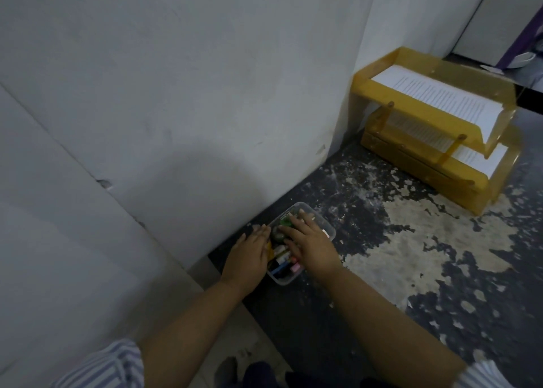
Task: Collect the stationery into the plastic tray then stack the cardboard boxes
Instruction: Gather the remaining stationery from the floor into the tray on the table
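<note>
A clear plastic tray (329, 232) stands on the dark worn table close to the white wall. It holds several pieces of stationery (283, 263): markers, a pink piece and a green item (284, 221) among them. My left hand (249, 252) lies flat over the tray's left side, fingers straight. My right hand (308, 241) rests on the contents with straight, spread fingers and covers the tray's middle. No cardboard boxes are in view.
A yellow two-tier paper tray (435, 141) with printed sheets stands at the back right against the wall. The white wall (176, 108) runs along the table's left edge. The table top (426, 255) is dark with pale worn patches.
</note>
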The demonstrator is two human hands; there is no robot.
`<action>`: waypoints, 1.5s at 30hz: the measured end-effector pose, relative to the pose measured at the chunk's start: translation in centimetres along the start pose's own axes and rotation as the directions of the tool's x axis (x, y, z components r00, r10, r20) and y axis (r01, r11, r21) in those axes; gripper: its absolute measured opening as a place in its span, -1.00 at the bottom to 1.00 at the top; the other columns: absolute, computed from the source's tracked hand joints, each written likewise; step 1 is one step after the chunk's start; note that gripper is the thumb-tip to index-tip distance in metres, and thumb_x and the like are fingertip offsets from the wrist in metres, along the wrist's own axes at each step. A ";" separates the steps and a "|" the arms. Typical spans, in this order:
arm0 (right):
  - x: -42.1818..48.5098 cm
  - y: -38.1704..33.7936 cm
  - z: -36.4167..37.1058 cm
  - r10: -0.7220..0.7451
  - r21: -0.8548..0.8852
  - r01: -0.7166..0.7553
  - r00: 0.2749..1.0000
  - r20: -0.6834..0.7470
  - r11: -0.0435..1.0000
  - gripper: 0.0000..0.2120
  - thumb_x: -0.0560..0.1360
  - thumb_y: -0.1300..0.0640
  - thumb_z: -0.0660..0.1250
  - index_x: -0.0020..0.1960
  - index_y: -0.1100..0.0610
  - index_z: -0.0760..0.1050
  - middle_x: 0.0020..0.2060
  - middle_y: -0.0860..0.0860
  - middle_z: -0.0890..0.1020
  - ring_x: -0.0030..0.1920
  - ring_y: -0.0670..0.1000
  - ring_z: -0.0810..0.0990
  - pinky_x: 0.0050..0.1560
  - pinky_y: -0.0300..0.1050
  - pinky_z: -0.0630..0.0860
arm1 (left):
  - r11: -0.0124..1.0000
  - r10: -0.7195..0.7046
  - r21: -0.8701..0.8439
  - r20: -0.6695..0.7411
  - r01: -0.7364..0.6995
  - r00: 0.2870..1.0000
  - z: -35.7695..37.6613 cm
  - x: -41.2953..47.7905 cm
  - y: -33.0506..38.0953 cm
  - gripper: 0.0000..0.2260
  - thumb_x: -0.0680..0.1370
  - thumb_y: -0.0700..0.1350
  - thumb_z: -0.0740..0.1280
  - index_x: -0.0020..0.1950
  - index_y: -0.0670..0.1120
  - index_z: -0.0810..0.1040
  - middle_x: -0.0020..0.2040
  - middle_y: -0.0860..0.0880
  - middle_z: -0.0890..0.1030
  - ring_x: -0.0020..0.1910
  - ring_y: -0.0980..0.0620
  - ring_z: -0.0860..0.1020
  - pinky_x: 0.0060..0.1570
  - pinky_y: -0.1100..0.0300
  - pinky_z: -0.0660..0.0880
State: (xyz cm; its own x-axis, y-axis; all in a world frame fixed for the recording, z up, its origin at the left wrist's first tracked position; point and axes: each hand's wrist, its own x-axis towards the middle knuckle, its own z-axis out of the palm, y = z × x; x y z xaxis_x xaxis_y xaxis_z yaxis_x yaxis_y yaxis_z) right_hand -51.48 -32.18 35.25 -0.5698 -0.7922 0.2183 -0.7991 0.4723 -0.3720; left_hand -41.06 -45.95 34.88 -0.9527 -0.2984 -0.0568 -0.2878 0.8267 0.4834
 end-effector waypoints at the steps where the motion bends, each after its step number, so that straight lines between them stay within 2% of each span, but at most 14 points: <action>1: 0.1 0.1 0.2 -0.003 -0.035 0.005 0.999 0.045 0.999 -0.72 0.52 0.15 0.31 0.20 0.20 0.55 0.32 0.19 0.48 0.41 0.32 0.30 0.39 0.25 0.28 | 1.000 0.000 0.012 0.004 0.000 1.000 -0.1 0.1 0.0 -0.58 0.63 -0.17 0.02 0.51 -0.09 0.19 0.52 0.03 0.24 0.52 0.12 0.14 0.47 0.22 -0.02; 3: 0.2 0.1 0.7 0.053 -0.110 -0.036 0.987 0.154 0.993 -0.67 0.59 0.05 0.16 0.30 0.12 0.45 0.41 0.10 0.38 0.51 0.19 0.12 0.49 0.19 0.06 | 0.999 -0.006 0.036 0.020 0.006 1.000 -0.2 0.1 0.1 -0.57 0.62 -0.19 0.02 0.52 -0.08 0.17 0.53 0.03 0.22 0.52 0.12 0.12 0.48 0.20 -0.03; 4: 0.3 0.0 1.1 0.080 -0.154 -0.056 0.985 0.156 0.986 -0.67 0.60 0.02 0.13 0.31 0.09 0.43 0.41 0.08 0.38 0.52 0.15 0.08 0.49 0.20 -0.02 | 0.999 -0.012 0.043 0.034 0.011 0.999 -0.3 0.2 0.2 -0.56 0.62 -0.20 0.01 0.52 -0.08 0.16 0.53 0.02 0.20 0.52 0.12 0.11 0.48 0.19 -0.04; 7: 0.5 -0.6 1.5 0.139 -0.227 -0.107 0.982 0.129 0.968 -0.72 0.58 0.03 0.17 0.24 0.07 0.45 0.33 0.09 0.45 0.50 0.20 0.13 0.44 0.34 -0.12 | 0.999 -0.030 0.044 0.072 0.027 0.997 -0.5 0.3 0.4 -0.54 0.61 -0.22 0.02 0.53 -0.09 0.13 0.54 0.01 0.17 0.53 0.11 0.09 0.50 0.17 -0.05; 9: 0.7 -0.8 1.5 0.188 -0.222 -0.151 0.970 0.155 0.963 -0.69 0.56 0.05 0.21 0.29 0.04 0.40 0.36 0.07 0.41 0.49 0.20 0.15 0.43 0.34 -0.16 | 0.999 -0.042 0.033 0.077 0.040 0.996 -0.8 0.4 0.5 -0.55 0.61 -0.21 0.03 0.52 -0.09 0.15 0.54 0.01 0.19 0.52 0.11 0.12 0.50 0.16 -0.06; 11: 0.8 -0.6 1.3 0.220 -0.206 -0.184 0.961 0.165 0.961 -0.65 0.53 0.07 0.26 0.30 0.01 0.36 0.39 0.03 0.36 0.46 0.15 0.21 0.44 0.32 -0.16 | 0.998 -0.049 0.043 0.078 0.045 0.996 -1.0 0.4 0.6 -0.55 0.61 -0.20 0.03 0.52 -0.08 0.17 0.53 0.02 0.21 0.51 0.11 0.14 0.51 0.15 -0.08; 16: 1.3 -0.6 0.2 0.269 -0.150 -0.242 0.944 0.191 0.958 -0.76 0.59 0.00 0.10 0.19 0.05 0.39 0.38 -0.02 0.38 0.33 0.14 0.39 0.40 0.40 -0.08 | 0.996 -0.090 0.030 0.113 0.087 0.990 -1.6 0.2 0.9 -0.54 0.61 -0.21 0.04 0.52 -0.05 0.16 0.52 0.02 0.23 0.51 0.09 0.17 0.52 0.03 -0.07; 19: 1.3 -1.0 -0.3 0.295 -0.138 -0.269 0.928 0.229 0.953 -0.72 0.58 -0.03 0.12 0.22 0.07 0.36 0.41 -0.01 0.34 0.37 0.14 0.32 0.38 0.41 -0.01 | 0.992 -0.125 0.011 0.120 0.125 0.985 -2.0 0.4 1.1 -0.57 0.62 -0.18 0.04 0.51 -0.06 0.20 0.48 -0.03 0.32 0.49 0.04 0.22 0.51 -0.03 -0.03; 21: 0.8 -1.3 -0.6 0.314 -0.098 -0.299 0.924 0.219 0.949 -0.66 0.58 -0.02 0.12 0.32 0.05 0.33 0.46 -0.02 0.25 0.45 0.11 0.20 0.38 0.42 -0.04 | 0.994 -0.113 0.004 0.111 0.114 0.987 -2.2 0.3 1.4 -0.58 0.64 -0.15 0.03 0.51 -0.08 0.18 0.49 -0.06 0.30 0.51 0.02 0.18 0.50 -0.02 0.01; 24: -0.5 -1.7 -1.3 0.363 -0.005 -0.367 0.920 0.145 0.930 -0.59 0.57 0.03 0.15 0.41 0.00 0.26 0.50 -0.02 0.17 0.49 0.07 0.12 0.41 0.37 -0.07 | 0.998 -0.051 -0.040 0.090 0.055 0.995 -2.2 0.0 2.1 -0.57 0.64 -0.14 0.05 0.52 -0.08 0.15 0.52 -0.05 0.24 0.53 0.02 0.12 0.50 -0.02 0.02; 29: -4.3 -2.9 -2.3 0.494 0.091 -0.491 0.869 -0.015 0.866 -0.57 0.57 0.05 0.15 0.43 -0.02 0.23 0.49 -0.03 0.19 0.50 0.03 0.09 0.46 0.23 -0.04 | 0.980 0.192 0.021 0.133 -0.196 0.972 -2.4 -0.7 3.5 -0.57 0.63 -0.09 0.08 0.51 -0.05 0.19 0.50 0.01 0.26 0.51 0.08 0.14 0.47 0.04 -0.02; 36: -12.4 -5.6 -2.7 0.723 0.128 -0.712 0.676 -0.140 0.691 -0.58 0.59 0.05 0.12 0.44 -0.02 0.21 0.50 -0.01 0.16 0.53 0.07 0.01 0.48 0.19 -0.01 | 0.895 0.430 -0.002 0.267 -0.445 0.863 -1.1 -2.4 6.6 -0.55 0.63 0.02 0.09 0.51 -0.02 0.17 0.52 0.01 0.23 0.52 0.05 0.13 0.48 0.03 0.01; 41: -20.5 -8.4 -2.8 0.849 0.206 -0.831 0.466 -0.250 0.517 -0.59 0.59 0.03 0.13 0.43 -0.02 0.24 0.48 -0.02 0.20 0.51 0.03 0.06 0.49 0.16 0.04 | 0.777 0.582 -0.030 0.413 -0.628 0.700 1.5 -5.7 10.3 -0.55 0.63 0.07 0.07 0.51 -0.02 0.19 0.54 0.04 0.19 0.53 0.09 0.07 0.49 0.05 -0.04; 45: -28.6 -11.7 -2.4 0.913 0.297 -0.893 0.233 -0.335 0.338 -0.60 0.59 0.02 0.15 0.41 -0.02 0.28 0.46 -0.02 0.26 0.51 0.02 0.08 0.48 0.12 0.05 | 0.664 0.665 -0.104 0.535 -0.740 0.521 4.3 -11.1 14.7 -0.55 0.63 0.08 0.06 0.50 0.00 0.18 0.54 0.03 0.18 0.53 0.07 0.08 0.50 0.00 -0.06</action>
State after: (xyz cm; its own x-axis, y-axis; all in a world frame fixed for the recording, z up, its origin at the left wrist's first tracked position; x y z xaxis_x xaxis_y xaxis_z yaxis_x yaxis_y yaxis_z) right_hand -26.24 -14.11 35.51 -0.9266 0.3757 0.0138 0.2961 0.7521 -0.5888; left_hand -35.15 -28.43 38.87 -0.7401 0.6492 -0.1755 0.5243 0.7204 0.4540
